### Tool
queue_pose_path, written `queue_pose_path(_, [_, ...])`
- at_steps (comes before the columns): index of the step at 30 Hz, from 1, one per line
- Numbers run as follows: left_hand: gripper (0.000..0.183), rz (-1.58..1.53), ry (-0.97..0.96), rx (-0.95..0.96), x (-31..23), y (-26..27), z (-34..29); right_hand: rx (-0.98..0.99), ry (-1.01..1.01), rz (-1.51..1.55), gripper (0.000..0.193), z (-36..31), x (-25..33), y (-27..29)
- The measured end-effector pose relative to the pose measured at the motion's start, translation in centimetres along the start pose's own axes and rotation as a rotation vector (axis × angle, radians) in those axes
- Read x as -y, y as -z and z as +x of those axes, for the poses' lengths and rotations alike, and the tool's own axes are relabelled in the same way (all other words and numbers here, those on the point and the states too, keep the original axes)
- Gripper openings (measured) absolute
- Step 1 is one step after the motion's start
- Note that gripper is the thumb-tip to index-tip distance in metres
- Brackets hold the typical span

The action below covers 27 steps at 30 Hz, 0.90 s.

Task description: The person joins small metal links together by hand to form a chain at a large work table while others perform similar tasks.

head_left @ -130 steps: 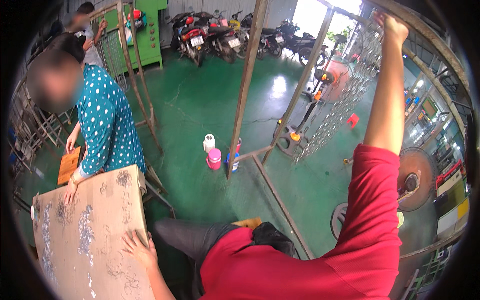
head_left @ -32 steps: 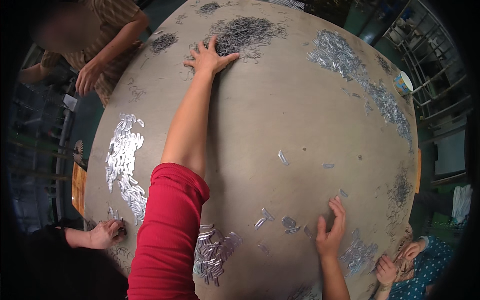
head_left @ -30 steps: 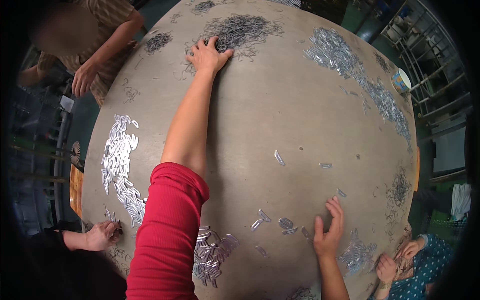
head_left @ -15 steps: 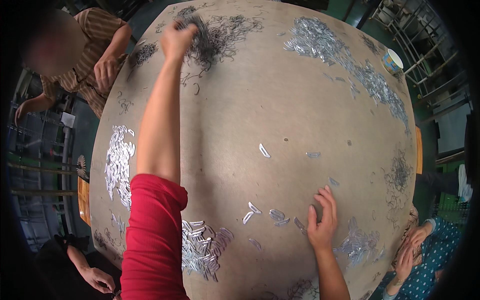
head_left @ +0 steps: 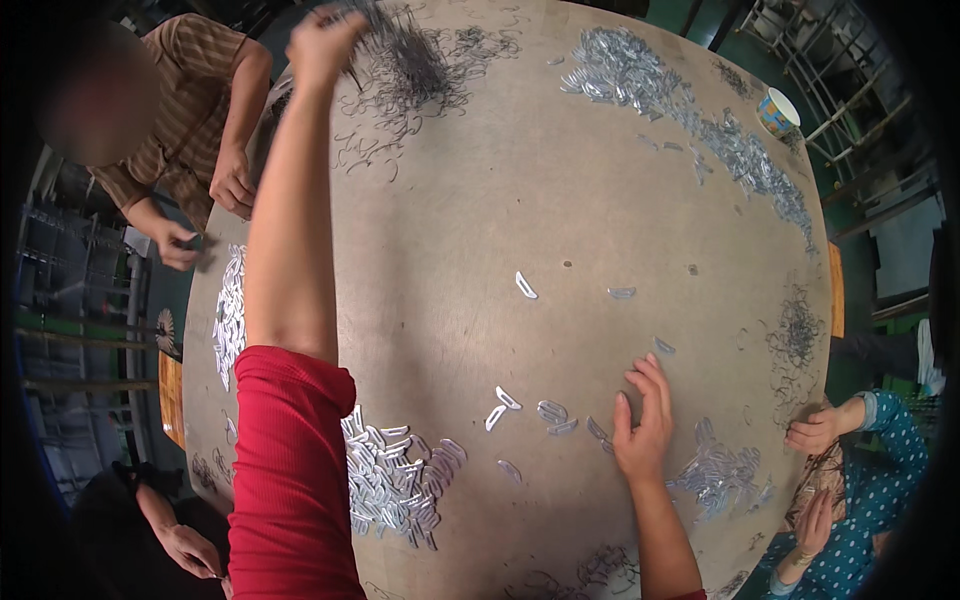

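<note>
My left arm, in a red sleeve, reaches to the far left of the table. There my left hand (head_left: 325, 48) is closed on a bunch of thin dark wire pieces, partly smeared by motion. Beside it spreads a loose pile of curved dark wire pieces (head_left: 415, 75). My right hand (head_left: 645, 430) rests near the tabletop at the near right, fingers apart and holding nothing. A few slotted silver metal pieces (head_left: 552, 412) lie left of it, and a single silver piece (head_left: 664, 345) lies just beyond its fingertips. A heap of silver pieces (head_left: 395, 480) sits by my left sleeve.
Other heaps of silver pieces (head_left: 620, 70) lie at the far right and left edge (head_left: 230, 310). Dark wires (head_left: 797, 330) lie along the right edge. A paper cup (head_left: 778, 112) stands at the far right corner. Co-workers' hands (head_left: 233, 183) are around the table (head_left: 480, 220).
My left hand has moved left and farther away from the middle of the wire pile, and the wires lie more spread out. My right hand has barely moved. The co-workers' hands have shifted.
</note>
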<state>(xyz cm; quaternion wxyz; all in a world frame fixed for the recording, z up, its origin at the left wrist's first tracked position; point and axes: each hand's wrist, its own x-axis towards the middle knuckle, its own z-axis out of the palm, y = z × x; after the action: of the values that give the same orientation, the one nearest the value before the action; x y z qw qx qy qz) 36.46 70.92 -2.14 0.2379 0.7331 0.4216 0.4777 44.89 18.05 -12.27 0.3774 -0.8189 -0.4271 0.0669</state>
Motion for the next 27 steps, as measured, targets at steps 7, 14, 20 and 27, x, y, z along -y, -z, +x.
queue_pose_path(7, [0.062,0.257,0.215,0.093,2.0,0.1,-5.0,-0.002,0.003,0.008,0.023,0.0,0.2,-0.1])
queue_pose_path(14, [0.063,0.135,0.175,0.013,4.2,1.8,-2.9,-0.014,0.028,0.034,0.024,-0.2,0.3,-0.2])
queue_pose_path(20, [0.061,0.206,0.341,0.017,5.3,1.3,-8.7,0.002,0.024,0.007,0.024,-0.4,-0.1,-0.1])
queue_pose_path(27, [0.058,-0.554,0.171,-0.028,0.8,4.9,-3.8,-0.027,0.054,0.030,0.023,-0.6,-0.4,-0.5])
